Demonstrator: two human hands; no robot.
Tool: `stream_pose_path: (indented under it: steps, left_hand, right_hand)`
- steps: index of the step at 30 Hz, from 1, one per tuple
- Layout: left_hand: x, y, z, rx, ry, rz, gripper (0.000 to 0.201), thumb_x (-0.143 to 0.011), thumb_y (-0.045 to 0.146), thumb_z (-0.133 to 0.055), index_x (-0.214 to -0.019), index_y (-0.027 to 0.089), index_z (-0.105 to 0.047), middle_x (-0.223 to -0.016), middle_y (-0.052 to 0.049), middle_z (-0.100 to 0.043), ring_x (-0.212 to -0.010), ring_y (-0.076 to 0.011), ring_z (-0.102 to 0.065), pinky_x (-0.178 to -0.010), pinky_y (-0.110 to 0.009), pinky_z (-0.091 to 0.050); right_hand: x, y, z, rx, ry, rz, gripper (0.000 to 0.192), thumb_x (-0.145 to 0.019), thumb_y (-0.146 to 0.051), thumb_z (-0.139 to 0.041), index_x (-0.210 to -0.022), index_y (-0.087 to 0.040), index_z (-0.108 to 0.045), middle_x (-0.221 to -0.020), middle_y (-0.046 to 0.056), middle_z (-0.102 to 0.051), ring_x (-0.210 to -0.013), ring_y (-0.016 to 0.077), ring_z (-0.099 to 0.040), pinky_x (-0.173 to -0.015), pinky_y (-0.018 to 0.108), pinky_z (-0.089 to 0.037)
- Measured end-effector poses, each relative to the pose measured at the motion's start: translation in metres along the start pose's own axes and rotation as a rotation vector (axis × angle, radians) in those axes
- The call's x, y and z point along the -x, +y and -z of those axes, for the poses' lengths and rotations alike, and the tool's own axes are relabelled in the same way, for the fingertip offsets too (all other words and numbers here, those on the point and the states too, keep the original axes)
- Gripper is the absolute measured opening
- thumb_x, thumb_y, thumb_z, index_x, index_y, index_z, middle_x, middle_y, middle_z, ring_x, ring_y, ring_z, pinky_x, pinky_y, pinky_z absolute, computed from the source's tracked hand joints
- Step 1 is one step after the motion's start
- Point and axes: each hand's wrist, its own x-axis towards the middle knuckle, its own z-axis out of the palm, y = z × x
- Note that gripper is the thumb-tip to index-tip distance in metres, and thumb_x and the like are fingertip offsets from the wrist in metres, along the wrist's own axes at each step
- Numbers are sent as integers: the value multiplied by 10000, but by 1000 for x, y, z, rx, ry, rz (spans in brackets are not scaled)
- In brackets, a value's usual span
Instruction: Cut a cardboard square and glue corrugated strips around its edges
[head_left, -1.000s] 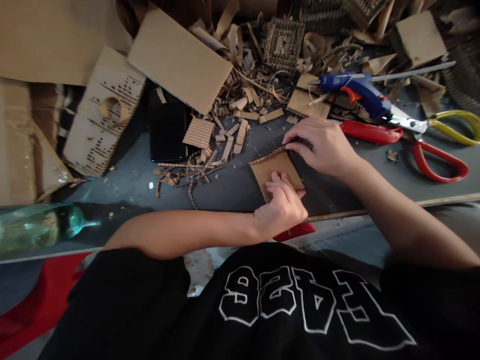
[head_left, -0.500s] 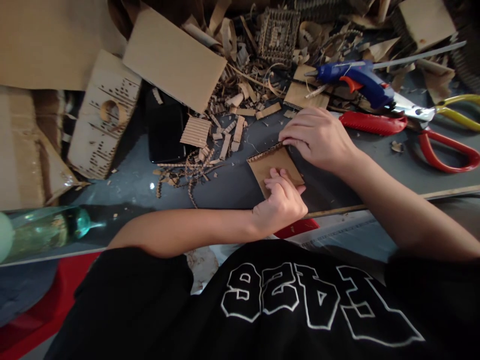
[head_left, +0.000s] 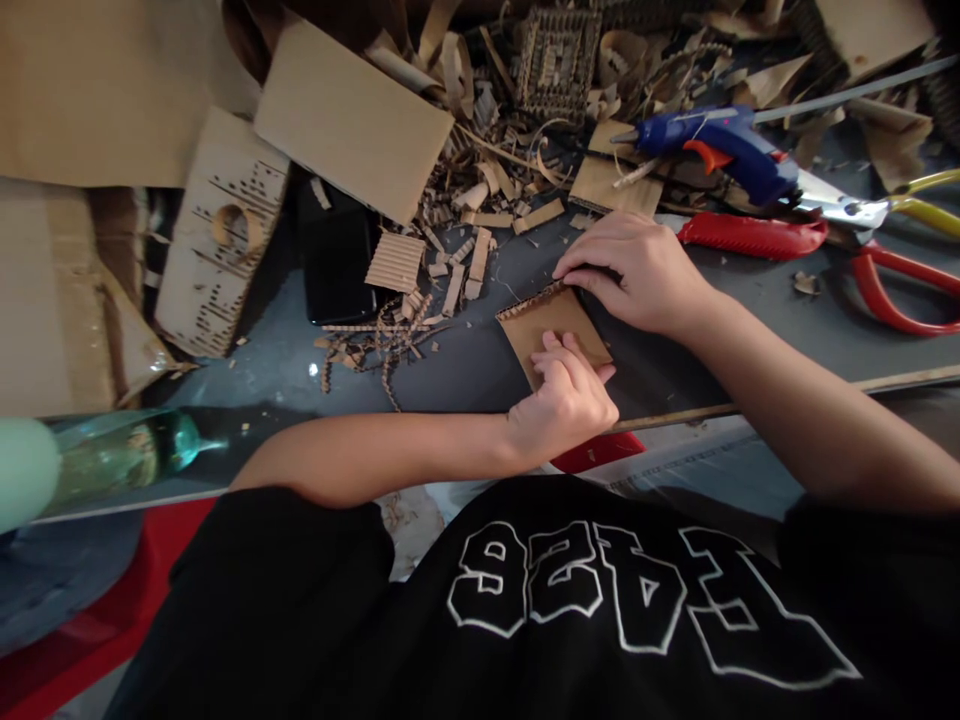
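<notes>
A small square of brown cardboard (head_left: 521,340) lies near the front edge of the grey table. My left hand (head_left: 566,395) grips it at its near right side, with fingers resting on top. Along the far edge of the square runs a narrow corrugated cardboard strip (head_left: 531,300). The thumb and fingers of my right hand (head_left: 637,268) are pinched together on the right end of that strip, at the square's far corner. The fingertips cover this end of the strip.
Beyond my right hand lie a blue glue gun (head_left: 724,150), a red-handled tool (head_left: 754,235) and scissors (head_left: 874,270). Cardboard scraps (head_left: 469,200) cover the back. To the left are a black flat device (head_left: 337,265), a marked board (head_left: 214,250) and a green bottle (head_left: 112,455).
The whole view has shifted slightly, so most things appear a little further right. Both hands keep their hold, and the fingers of my right hand have moved very little along the strip.
</notes>
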Motion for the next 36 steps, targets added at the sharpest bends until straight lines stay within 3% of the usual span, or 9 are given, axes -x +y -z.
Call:
stream_pose_path:
  steps: [4,11,18,26,29,33,36]
  left_hand:
    - [0,-1,-1,-67,49,-5,454,-1033,116,-357,-975,-137,-730,-829,-323,-730,-567,-260,-736,-465,-286,-520]
    - [-1,0,-2,293,-166,77,476,-1043,127,-288,-1175,-112,-678,-1012,-351,-713,-743,-350,-770,-525,-379,-548]
    - [-1,1,-2,59,-32,-5,488,-1039,106,-296,-1036,-176,-694,-883,-366,-711,-623,-305,-752,-489,-322,-523]
    - [0,-1,0,148,-115,16,482,-1044,118,-291,-1110,-163,-676,-949,-365,-711,-679,-314,-764,-500,-335,-529]
    - [0,-1,-2,106,-85,3,482,-1044,123,-298,-1093,-168,-679,-928,-359,-716,-661,-290,-761,-504,-320,-534]
    - [0,1,-6,144,-120,20,498,-1058,151,-276,-1145,-125,-681,-960,-328,-733,-696,-278,-762,-530,-325,-541]
    - [1,-2,3,226,-133,96,521,-1070,232,-305,-1116,-105,-700,-966,-323,-744,-767,-290,-758,-555,-330,-530]
  right_hand:
    - [-1,1,0,-24,-13,-2,289,-984,-311,-484,-962,-206,-752,-992,66,-745,-982,240,-661,-929,421,-479]
    - [-2,0,1,-50,-19,5,261,-970,-291,-506,-927,-214,-751,-958,55,-748,-965,234,-674,-947,429,-486]
    - [-3,0,1,-31,-9,12,278,-976,-300,-506,-928,-215,-767,-938,57,-749,-954,230,-673,-954,421,-488]
    - [2,2,-1,10,77,13,291,-986,-366,-522,-1032,-241,-780,-981,44,-760,-1028,235,-662,-955,412,-507]
    - [3,-13,14,42,176,-10,316,-998,-363,-517,-1162,-204,-736,-1032,69,-760,-1027,215,-677,-993,390,-509]
    - [8,-35,49,182,326,-111,281,-1003,-326,-521,-1104,-173,-733,-1028,92,-762,-965,190,-706,-926,337,-542]
    - [20,-35,75,347,279,-220,223,-977,-359,-565,-1071,-248,-736,-1020,64,-761,-968,196,-708,-927,350,-529]
